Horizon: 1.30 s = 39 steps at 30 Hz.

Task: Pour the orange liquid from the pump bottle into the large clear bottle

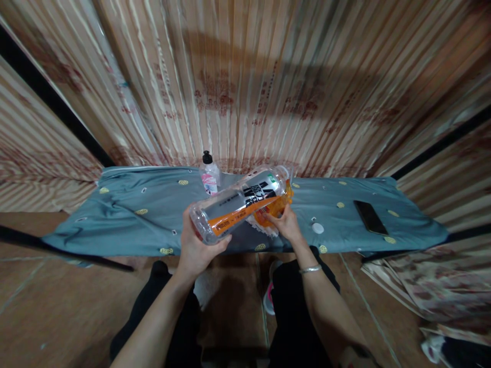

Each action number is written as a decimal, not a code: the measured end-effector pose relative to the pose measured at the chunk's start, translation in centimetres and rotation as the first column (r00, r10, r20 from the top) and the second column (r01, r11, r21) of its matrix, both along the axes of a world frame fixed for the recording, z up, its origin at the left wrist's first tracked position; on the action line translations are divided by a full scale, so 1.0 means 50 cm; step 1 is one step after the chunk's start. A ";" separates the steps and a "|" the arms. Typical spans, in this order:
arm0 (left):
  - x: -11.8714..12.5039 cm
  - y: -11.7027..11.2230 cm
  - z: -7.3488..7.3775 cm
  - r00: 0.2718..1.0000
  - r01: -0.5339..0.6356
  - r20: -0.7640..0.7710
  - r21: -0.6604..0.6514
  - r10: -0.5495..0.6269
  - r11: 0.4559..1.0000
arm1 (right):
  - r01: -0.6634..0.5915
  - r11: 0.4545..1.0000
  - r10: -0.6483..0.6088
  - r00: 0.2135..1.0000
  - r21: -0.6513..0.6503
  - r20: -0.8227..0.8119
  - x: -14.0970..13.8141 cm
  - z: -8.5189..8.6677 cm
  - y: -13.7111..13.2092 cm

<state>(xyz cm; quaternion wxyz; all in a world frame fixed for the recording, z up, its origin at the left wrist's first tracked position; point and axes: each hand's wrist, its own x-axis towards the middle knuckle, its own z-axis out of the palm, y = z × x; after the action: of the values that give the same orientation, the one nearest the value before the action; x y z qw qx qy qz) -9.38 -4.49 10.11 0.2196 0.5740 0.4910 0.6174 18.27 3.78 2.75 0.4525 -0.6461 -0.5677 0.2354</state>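
Note:
A large clear plastic bottle (241, 202) with a silver and orange label is tilted over the cloth-covered table, its open-looking neck up to the right. My left hand (197, 248) is wrapped round its base. My right hand (286, 222) is closed near the neck, pinching an orange, translucent, crumpled thing (278, 206) beside the label; its exact kind is unclear. Below that hand something white with a frilly edge (270, 230) shows partly. Just behind the large bottle stands a smaller clear bottle (209, 179) with a black cap and pink label.
A grey-green patterned cloth (134, 214) covers the narrow table. On its right lie a small white disc (317, 228) and a dark phone (371, 217). Pleated curtains (245, 92) hang close behind. Black bars (53, 92) slant at both sides.

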 end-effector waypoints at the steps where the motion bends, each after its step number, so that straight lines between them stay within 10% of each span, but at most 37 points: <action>1: -0.001 0.000 -0.001 1.000 -0.009 -0.002 0.001 0.009 1.000 | 0.002 1.000 -0.002 1.000 -0.002 -0.001 0.000 -0.001 0.001; 39: 0.002 0.000 0.005 1.000 -0.017 0.000 -0.009 0.017 1.000 | -0.001 1.000 0.001 1.000 -0.003 -0.004 -0.003 0.004 -0.002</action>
<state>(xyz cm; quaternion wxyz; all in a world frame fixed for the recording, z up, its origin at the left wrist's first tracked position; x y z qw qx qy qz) -9.29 -4.47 10.35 0.2171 0.5690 0.4987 0.6168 18.13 3.70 2.95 0.4527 -0.6461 -0.5667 0.2377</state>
